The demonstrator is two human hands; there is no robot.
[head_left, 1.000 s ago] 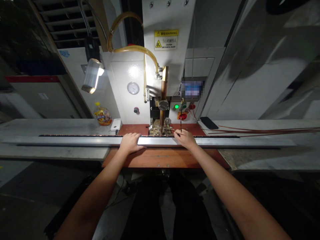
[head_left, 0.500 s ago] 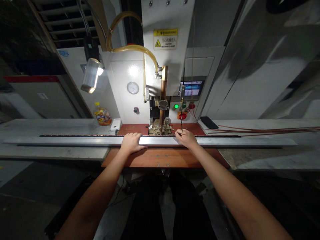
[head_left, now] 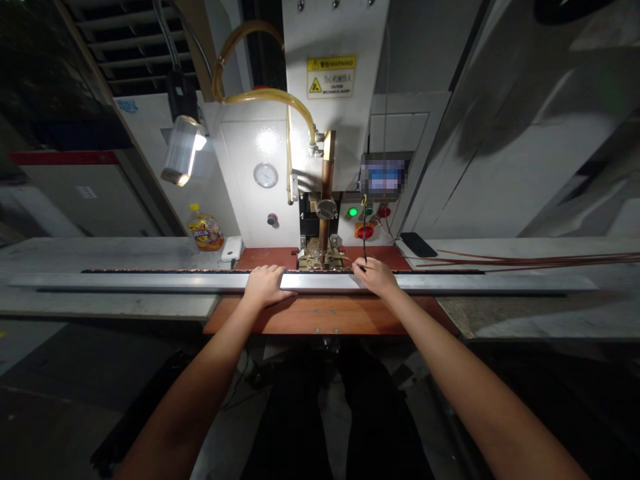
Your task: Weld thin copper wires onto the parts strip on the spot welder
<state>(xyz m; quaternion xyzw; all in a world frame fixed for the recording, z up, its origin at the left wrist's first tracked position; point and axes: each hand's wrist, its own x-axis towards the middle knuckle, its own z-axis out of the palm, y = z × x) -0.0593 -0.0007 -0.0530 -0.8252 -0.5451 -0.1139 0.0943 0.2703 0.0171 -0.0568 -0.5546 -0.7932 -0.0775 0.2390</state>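
Observation:
A long silver metal bar (head_left: 320, 283) lies crosswise before the machine, with a dark, copper-flecked strip (head_left: 175, 271) along its far edge. My left hand (head_left: 265, 285) grips the bar, fingers over the top and thumb along the near side, left of the machine's copper electrode (head_left: 324, 237). Right of the electrode, my right hand (head_left: 377, 276) is closed in a pinch on the lower end of a thin dark rod (head_left: 365, 233), close to the strip. What its lower fingers touch is partly hidden. The electrode's tip is down near the strip, above a small brass-coloured fixture (head_left: 310, 257).
A brown board (head_left: 300, 317) lies under the bar. Behind it stand a bottle (head_left: 205, 230), a white box (head_left: 231, 249) and a black phone (head_left: 419, 245). Thin copper rods (head_left: 525, 260) lie at right. A lamp (head_left: 184, 150) shines from the left. Machine buttons include a red knob (head_left: 365, 231).
The bar with its strip has shifted slightly to the right, and both hands have moved with it. The lower end of the dark rod has shifted slightly right too.

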